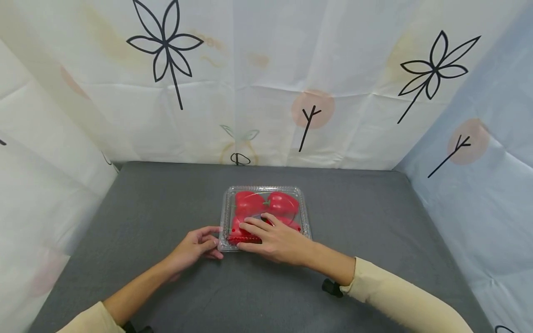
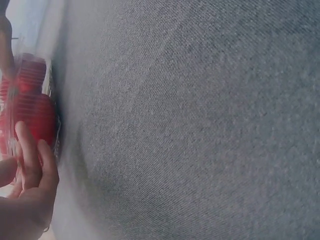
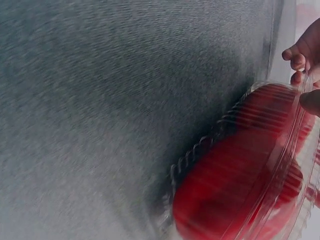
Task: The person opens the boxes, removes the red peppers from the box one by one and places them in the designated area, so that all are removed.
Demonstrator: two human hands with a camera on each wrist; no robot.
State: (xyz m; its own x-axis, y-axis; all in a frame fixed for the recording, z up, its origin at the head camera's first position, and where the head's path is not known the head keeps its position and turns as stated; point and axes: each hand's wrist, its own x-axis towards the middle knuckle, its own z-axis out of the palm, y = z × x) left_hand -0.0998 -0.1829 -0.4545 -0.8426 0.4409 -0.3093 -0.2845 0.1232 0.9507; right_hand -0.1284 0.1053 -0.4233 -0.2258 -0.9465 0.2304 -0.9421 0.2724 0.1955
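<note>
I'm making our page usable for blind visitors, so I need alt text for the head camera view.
A person's left hand and right hand are at a clear plastic box of red peppers, one at its left edge, the other over its near side. It sits on a gray table before a white backdrop with plant drawings.

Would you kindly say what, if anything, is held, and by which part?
Grip is unclear: the left hand touches the clear container near its front left corner, the right hand its front edge.
</note>
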